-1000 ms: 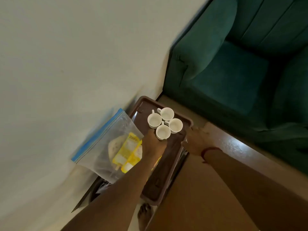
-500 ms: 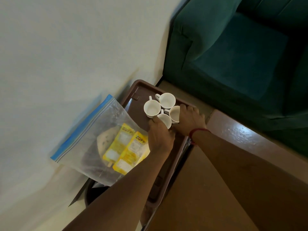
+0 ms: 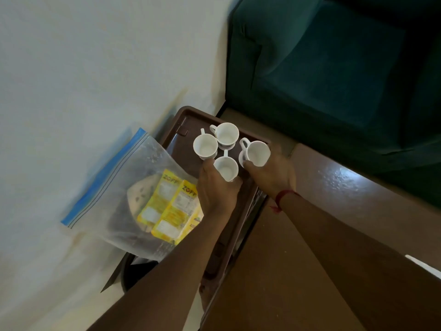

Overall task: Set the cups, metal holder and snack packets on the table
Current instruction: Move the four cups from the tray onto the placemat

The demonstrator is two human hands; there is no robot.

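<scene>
Several small white cups stand on a brown tray [image 3: 181, 139] beside the wall. My left hand [image 3: 218, 189] grips the nearest cup [image 3: 226, 167]. In my right hand [image 3: 272, 173] is the right-hand cup [image 3: 256, 152], tilted and raised a little off the tray. Two more cups [image 3: 205, 145] [image 3: 226, 134] stand free at the tray's far end. A clear zip bag [image 3: 133, 187] with a blue seal lies over the tray's left side and holds yellow snack packets [image 3: 171, 206]. No metal holder is visible.
A brown wooden table [image 3: 298, 259] lies to the right of the tray, under my right forearm. A dark green sofa [image 3: 322, 68] fills the upper right. A pale wall [image 3: 83, 80] runs along the left. A dark object [image 3: 133, 273] sits below the bag.
My right hand has closed round the right-hand cup and lifted and tilted it. My left hand has settled its grip on the nearest cup.
</scene>
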